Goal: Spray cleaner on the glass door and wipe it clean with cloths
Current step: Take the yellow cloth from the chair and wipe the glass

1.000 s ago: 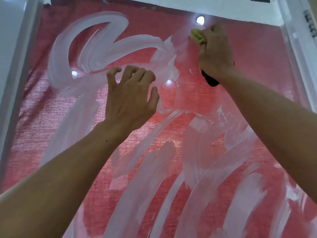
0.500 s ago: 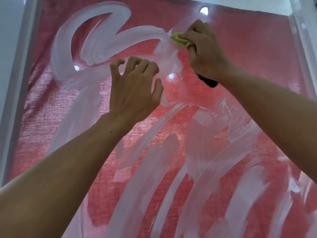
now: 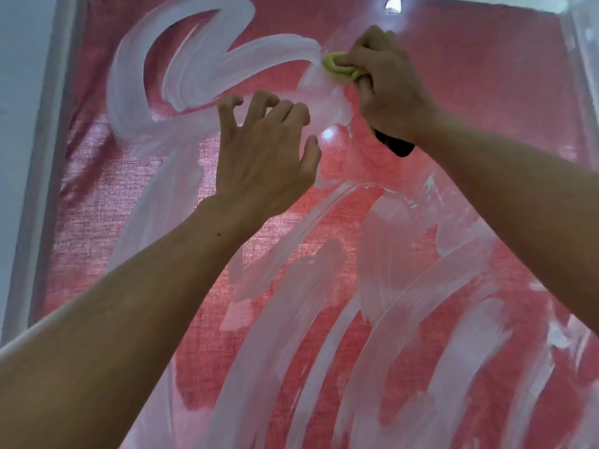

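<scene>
The glass door (image 3: 486, 79) fills the view, with a red curtain behind it and broad white cleaner smears (image 3: 207, 59) across the pane. My right hand (image 3: 392, 92) grips a bunched yellow-green cloth (image 3: 337, 68) and presses it on the glass at the right end of the upper looping smear. A dark object (image 3: 397, 147) sticks out under that hand's heel; what it is I cannot tell. My left hand (image 3: 265, 157) holds nothing, its fingers spread and bent, fingertips resting on the glass just below and left of the cloth.
The pale door frame (image 3: 42, 157) runs down the left side, and another frame edge (image 3: 583, 43) shows at the top right. Long slanted white streaks (image 3: 405, 319) cover the lower pane. Light spots (image 3: 392, 3) reflect in the glass.
My right hand has swept the cloth down and left from the upper corner onto the end of the looping smear. The left hand has stayed on the glass.
</scene>
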The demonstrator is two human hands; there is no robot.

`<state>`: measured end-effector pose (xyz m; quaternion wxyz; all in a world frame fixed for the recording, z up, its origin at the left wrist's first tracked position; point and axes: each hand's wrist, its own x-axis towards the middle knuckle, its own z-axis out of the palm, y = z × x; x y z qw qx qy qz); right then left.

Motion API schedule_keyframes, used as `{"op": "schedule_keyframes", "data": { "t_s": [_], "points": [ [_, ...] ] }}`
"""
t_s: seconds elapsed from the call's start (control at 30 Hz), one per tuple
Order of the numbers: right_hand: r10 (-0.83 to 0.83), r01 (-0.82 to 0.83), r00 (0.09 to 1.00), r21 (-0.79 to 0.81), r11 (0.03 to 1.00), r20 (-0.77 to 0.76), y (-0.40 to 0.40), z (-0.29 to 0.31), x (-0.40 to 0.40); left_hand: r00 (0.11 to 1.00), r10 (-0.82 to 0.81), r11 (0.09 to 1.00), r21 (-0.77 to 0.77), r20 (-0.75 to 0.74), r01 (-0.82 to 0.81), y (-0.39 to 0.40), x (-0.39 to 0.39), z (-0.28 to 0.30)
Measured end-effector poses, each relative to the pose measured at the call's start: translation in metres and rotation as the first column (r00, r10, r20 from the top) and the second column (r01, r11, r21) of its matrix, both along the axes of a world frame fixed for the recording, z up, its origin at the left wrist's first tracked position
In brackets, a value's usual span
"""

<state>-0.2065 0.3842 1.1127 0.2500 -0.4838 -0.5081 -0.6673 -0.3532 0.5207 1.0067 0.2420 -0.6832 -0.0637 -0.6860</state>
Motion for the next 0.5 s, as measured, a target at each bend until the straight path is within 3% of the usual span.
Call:
{"op": "schedule_keyframes", "data": {
  "t_s": [0.07,0.2,0.33,0.43,0.5],
  "points": [
    [-0.006,0.018,0.995,0.131,0.991,-0.095,0.001,0.002,0.002,1.0,-0.009,1.0,-0.013,-0.011,0.009,-0.001,-0.002,-0.001],
    [-0.003,0.105,0.948,0.304,0.947,-0.318,0.011,0.019,-0.017,0.981,-0.194,0.98,-0.035,0.015,0.194,0.0,-0.014,0.002],
    [-0.018,0.059,0.979,0.197,0.979,-0.205,0.02,0.013,-0.027,0.969,-0.189,0.982,0.005,0.158,0.19,0.011,-0.037,0.015],
    [0.032,-0.029,0.999,0.072,0.997,-0.04,0.017,-0.001,-0.015,0.95,-0.238,0.966,-0.054,0.201,0.253,0.026,-0.049,0.019],
    [0.065,-0.064,0.998,0.03,0.997,-0.025,0.012,-0.005,-0.009,0.941,-0.255,0.954,-0.1,0.222,0.282,0.034,-0.053,0.019]
  ]
}}
